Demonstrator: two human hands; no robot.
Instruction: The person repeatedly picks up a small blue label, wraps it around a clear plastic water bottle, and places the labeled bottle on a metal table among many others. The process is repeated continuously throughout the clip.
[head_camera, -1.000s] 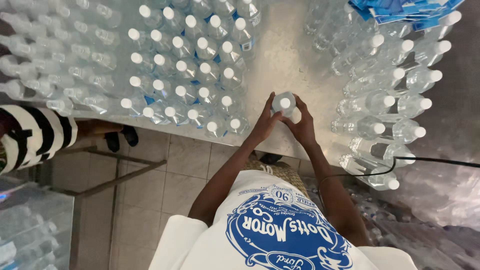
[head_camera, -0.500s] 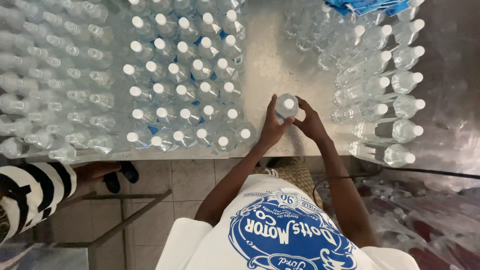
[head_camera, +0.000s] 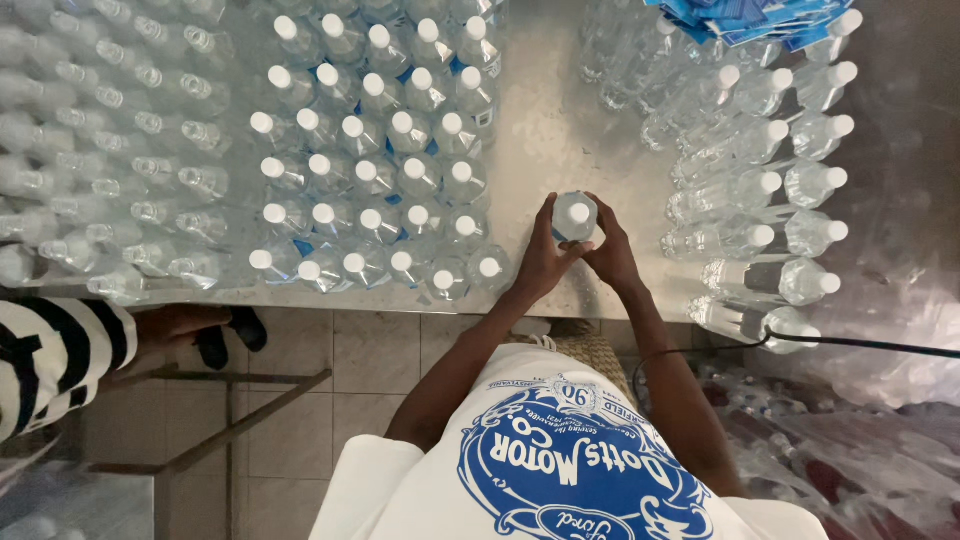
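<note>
A clear plastic water bottle (head_camera: 574, 215) with a white cap stands upright on the steel table (head_camera: 550, 120), just in front of me. My left hand (head_camera: 541, 258) wraps its left side. My right hand (head_camera: 609, 248) holds its right side with fingers curled round it. A blue strip shows on the bottle between my hands. To the left stands a block of several upright capped bottles (head_camera: 380, 170), the nearest one (head_camera: 488, 268) almost touching my left wrist.
Several capped bottles lie on their sides at the right (head_camera: 760, 200), under a stack of blue sheets (head_camera: 745, 15). More bottles lie at the far left (head_camera: 120, 150). A person's striped sleeve (head_camera: 55, 355) is at lower left. A black cable (head_camera: 870, 343) runs at right.
Both hands stay on the same bottle; the right hand has closed in round it more tightly. The view has shifted slightly.
</note>
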